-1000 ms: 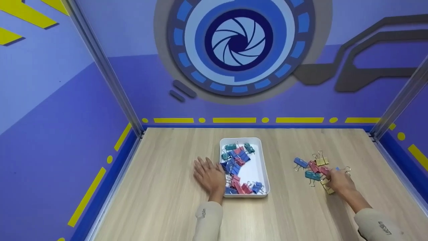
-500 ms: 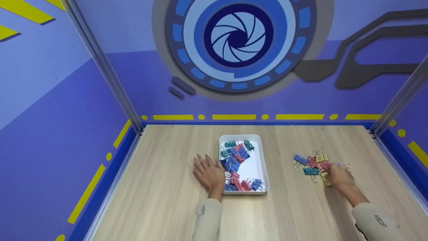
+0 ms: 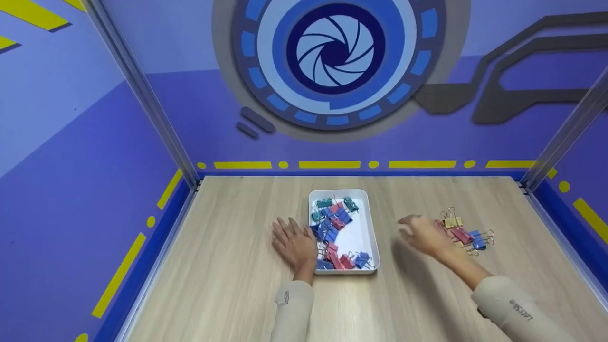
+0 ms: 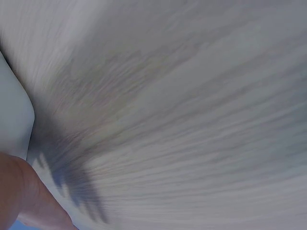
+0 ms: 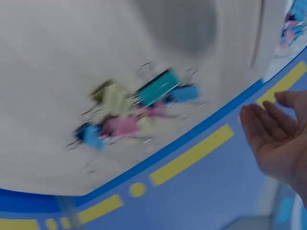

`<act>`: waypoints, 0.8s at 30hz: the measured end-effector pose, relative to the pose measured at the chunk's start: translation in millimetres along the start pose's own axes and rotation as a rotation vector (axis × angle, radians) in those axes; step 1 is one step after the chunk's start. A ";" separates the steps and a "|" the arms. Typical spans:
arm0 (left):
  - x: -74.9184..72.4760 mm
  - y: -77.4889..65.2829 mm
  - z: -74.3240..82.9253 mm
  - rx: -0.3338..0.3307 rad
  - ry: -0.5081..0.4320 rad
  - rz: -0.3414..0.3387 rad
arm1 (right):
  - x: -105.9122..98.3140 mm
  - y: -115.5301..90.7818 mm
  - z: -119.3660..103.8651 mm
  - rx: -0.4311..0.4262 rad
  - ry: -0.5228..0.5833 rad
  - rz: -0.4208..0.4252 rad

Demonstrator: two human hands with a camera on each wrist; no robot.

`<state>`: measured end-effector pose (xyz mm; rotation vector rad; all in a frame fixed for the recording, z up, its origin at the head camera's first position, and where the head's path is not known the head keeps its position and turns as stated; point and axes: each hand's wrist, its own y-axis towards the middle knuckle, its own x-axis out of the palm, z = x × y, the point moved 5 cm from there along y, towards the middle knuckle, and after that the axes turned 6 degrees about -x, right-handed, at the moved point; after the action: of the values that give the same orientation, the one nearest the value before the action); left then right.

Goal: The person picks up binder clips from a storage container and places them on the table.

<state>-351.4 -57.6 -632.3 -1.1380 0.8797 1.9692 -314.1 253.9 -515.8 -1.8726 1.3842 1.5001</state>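
A white tray [image 3: 357, 237] stands mid-table with several green, blue and red binder clips [image 3: 327, 230] in it. Along its left side lies my left hand [image 3: 298, 247], fingers straight and spread, thumb side against the tray. My right hand [image 3: 422, 235], blurred, is over the table between the tray and a loose pile of binder clips [image 3: 460, 233]. In the right wrist view its palm [image 5: 283, 143] shows, fingers slightly bent and nothing visible in them. Yellow, red, blue and green clips [image 5: 156, 88] make up that pile; in the head view my right hand and forearm hide part of it.
The wooden table [image 3: 237, 228] is enclosed by purple-blue panels [image 3: 190, 118] at the back and sides. Metal posts [image 3: 156, 109] rise at the rear corners.
My right hand has left the clip pile and moved left toward the tray, uncovering a blue clip at the pile's right. The left hand stays beside the tray. The head view has shifted slightly.
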 end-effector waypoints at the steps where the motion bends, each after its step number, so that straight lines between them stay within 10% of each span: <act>1: -0.4 -0.2 0.2 0.000 -0.001 0.002 | 8.9 3.4 -10.4 -0.050 0.020 -0.042; 9: 0.7 -0.6 0.6 0.008 0.012 0.023 | 66.8 5.2 -59.7 -0.333 0.015 -0.288; 24: 0.5 -1.6 2.2 0.006 0.027 0.041 | 96.6 9.2 -67.9 -0.530 -0.093 -0.302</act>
<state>-351.3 -54.9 -632.3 -1.1537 0.9299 1.9871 -290.9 153.6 -574.3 -2.1517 0.6552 1.8816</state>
